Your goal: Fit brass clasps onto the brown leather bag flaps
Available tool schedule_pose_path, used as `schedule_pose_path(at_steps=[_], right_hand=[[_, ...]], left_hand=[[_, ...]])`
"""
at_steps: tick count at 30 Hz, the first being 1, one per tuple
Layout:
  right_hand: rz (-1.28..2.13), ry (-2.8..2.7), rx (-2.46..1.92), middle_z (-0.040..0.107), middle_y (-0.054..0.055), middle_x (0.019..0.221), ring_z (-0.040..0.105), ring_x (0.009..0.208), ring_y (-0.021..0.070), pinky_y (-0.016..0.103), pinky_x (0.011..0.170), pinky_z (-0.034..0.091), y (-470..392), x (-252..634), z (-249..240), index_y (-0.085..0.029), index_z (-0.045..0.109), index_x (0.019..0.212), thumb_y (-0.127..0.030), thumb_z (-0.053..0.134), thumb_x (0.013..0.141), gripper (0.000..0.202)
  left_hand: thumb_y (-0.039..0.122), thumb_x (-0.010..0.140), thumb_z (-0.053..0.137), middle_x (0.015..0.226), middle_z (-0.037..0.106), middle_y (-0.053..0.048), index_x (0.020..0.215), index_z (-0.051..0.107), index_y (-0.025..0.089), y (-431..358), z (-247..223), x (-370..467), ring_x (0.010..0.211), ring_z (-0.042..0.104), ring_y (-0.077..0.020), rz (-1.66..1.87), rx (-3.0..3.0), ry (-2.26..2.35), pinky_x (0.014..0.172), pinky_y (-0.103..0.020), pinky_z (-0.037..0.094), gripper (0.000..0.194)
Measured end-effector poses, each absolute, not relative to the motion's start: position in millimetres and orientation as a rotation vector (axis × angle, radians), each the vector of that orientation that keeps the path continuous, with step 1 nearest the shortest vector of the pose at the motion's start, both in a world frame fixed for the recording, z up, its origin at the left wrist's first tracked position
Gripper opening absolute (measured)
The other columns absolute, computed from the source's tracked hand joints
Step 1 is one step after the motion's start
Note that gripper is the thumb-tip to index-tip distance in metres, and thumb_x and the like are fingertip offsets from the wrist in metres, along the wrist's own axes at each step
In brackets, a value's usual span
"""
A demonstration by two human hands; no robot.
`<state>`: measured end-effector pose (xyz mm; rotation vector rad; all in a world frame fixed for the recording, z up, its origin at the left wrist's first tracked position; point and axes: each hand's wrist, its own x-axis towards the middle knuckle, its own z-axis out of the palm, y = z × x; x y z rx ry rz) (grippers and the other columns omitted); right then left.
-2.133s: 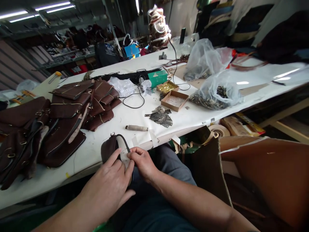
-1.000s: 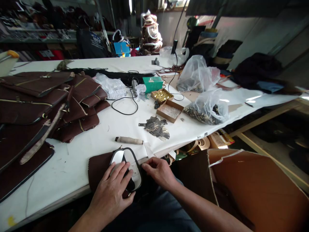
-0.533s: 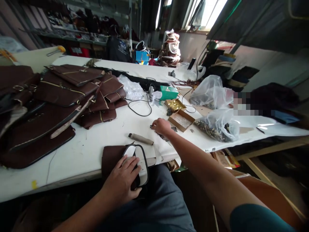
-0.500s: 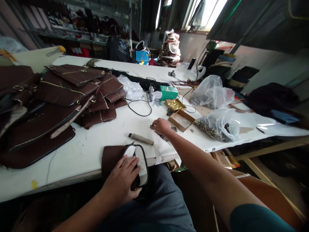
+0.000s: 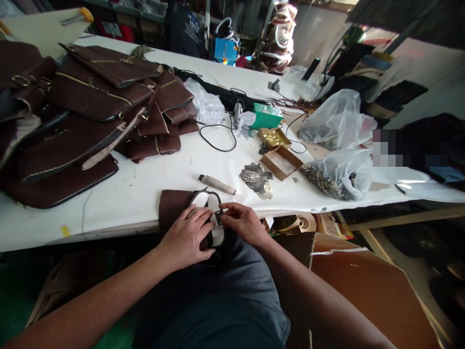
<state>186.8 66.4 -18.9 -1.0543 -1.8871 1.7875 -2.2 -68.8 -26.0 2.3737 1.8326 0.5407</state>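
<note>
A dark brown leather piece (image 5: 170,206) with a black-edged, white-lined flap (image 5: 217,235) lies at the table's front edge, partly over my lap. My left hand (image 5: 192,232) rests on it with fingers spread. Pinched in my right hand (image 5: 236,220) is a small dark metal plate (image 5: 218,217), held against the white lining. Behind my hands lies a tool with a wrapped grey handle (image 5: 218,184). A pile of similar metal plates (image 5: 256,178) sits to its right.
Brown leather bags (image 5: 90,106) are heaped on the left of the white table (image 5: 145,189). Beyond the metal pile stand an open cardboard box (image 5: 281,162), a box of gold pieces (image 5: 273,138) and a green box (image 5: 267,116). Plastic bags (image 5: 337,174) of small parts lie to the right.
My right hand has come back from the metal pile to the leather piece, now with a plate in its fingers. My left hand stays on the piece. The view has tilted down.
</note>
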Motion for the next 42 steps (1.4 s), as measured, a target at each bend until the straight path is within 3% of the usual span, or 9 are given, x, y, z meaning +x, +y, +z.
schedule_pose_path(at_steps=[8, 18, 34, 36, 39, 42], right_hand=[[1.353, -2.085, -1.200, 0.075, -0.001, 0.082, 0.067, 0.073, 0.0159, 0.027, 0.070, 0.047, 45, 181, -27, -0.022, 0.078, 0.106, -0.031, 0.071, 0.089, 0.021], [1.023, -2.344, -1.248, 0.075, 0.001, 0.089, 0.064, 0.076, 0.0170, 0.027, 0.069, 0.045, 52, 177, -26, -0.024, 0.077, 0.099, -0.025, 0.074, 0.084, 0.015], [1.111, -2.409, -1.186, 0.070, -0.002, 0.077, 0.063, 0.070, 0.0163, 0.028, 0.068, 0.046, 75, 173, -10, -0.024, 0.075, 0.102, -0.022, 0.071, 0.089, 0.014], [0.907, -2.379, -1.105, 0.074, 0.001, 0.090, 0.067, 0.080, 0.0183, 0.030, 0.077, 0.049, 93, 162, -2, -0.023, 0.076, 0.106, -0.027, 0.071, 0.093, 0.015], [0.572, -2.451, -0.983, 0.074, 0.009, 0.123, 0.068, 0.109, 0.0255, 0.035, 0.095, 0.050, 121, 134, 0, -0.022, 0.074, 0.126, -0.040, 0.076, 0.095, 0.035], [0.452, -2.664, -0.951, 0.073, 0.013, 0.130, 0.065, 0.120, 0.0305, 0.038, 0.099, 0.049, 143, 105, -10, -0.022, 0.071, 0.136, -0.054, 0.073, 0.098, 0.051]], left_hand=[[0.051, 0.083, 0.081, 0.153, 0.064, -0.019, 0.141, 0.065, 0.012, -69, -27, -1, 0.148, 0.051, -0.0357, 0.496, 2.367, 1.837, 0.132, -0.056, 0.027, 0.072], [0.050, 0.085, 0.080, 0.154, 0.062, -0.019, 0.138, 0.070, 0.018, -70, -27, -7, 0.148, 0.050, -0.0364, 0.493, 2.406, 1.800, 0.131, -0.059, 0.029, 0.063], [0.049, 0.085, 0.081, 0.152, 0.063, -0.019, 0.135, 0.073, 0.018, -68, -26, -7, 0.147, 0.051, -0.0377, 0.499, 2.367, 1.781, 0.130, -0.060, 0.031, 0.060], [0.049, 0.083, 0.082, 0.152, 0.063, -0.018, 0.135, 0.073, 0.018, -67, -25, -7, 0.146, 0.051, -0.0379, 0.510, 2.355, 1.778, 0.130, -0.061, 0.031, 0.061], [0.047, 0.081, 0.084, 0.152, 0.064, -0.017, 0.134, 0.074, 0.018, -67, -23, -7, 0.145, 0.052, -0.0386, 0.523, 2.344, 1.777, 0.130, -0.061, 0.032, 0.062], [0.048, 0.081, 0.085, 0.153, 0.063, -0.017, 0.135, 0.073, 0.019, -67, -21, -7, 0.146, 0.051, -0.0383, 0.513, 2.343, 1.778, 0.130, -0.061, 0.032, 0.063]])
